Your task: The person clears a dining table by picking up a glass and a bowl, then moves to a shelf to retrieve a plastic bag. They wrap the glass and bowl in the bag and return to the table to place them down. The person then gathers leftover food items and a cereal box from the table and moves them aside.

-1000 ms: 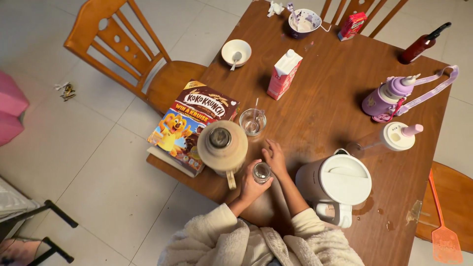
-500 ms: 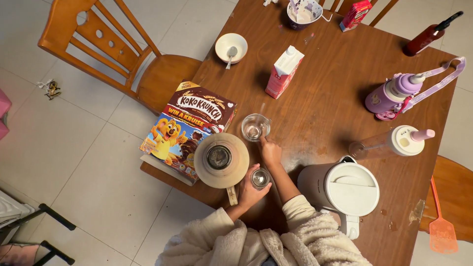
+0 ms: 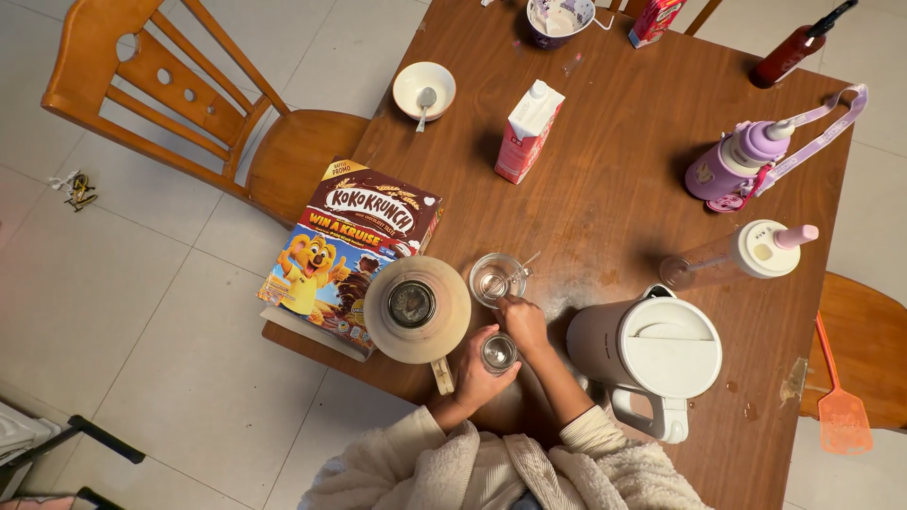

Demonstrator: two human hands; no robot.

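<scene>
Near the table's front edge, left hand is wrapped around a small clear glass, fingers closed on its side, glass upright on the wooden table. Right hand reaches just past it to a larger glass tumbler holding a spoon; fingertips pinch the rim or the spoon handle, can't tell which, but they're closed on something there. Tumbler looks nearly empty, maybe a little clear liquid.

Beige jug, lid on, stands touching-close to the left of both glasses, partly over the cereal box. White kettle to the right. Milk carton and small white bowl farther back, well apart.

Judgement: step in hand is bringing the two glasses together, small one steadied, larger one being drawn in or stirred. Next move needs a firm hold on the tumbler and clearance from the jug handle; tipping either glass would put spill on the table edge.
</scene>
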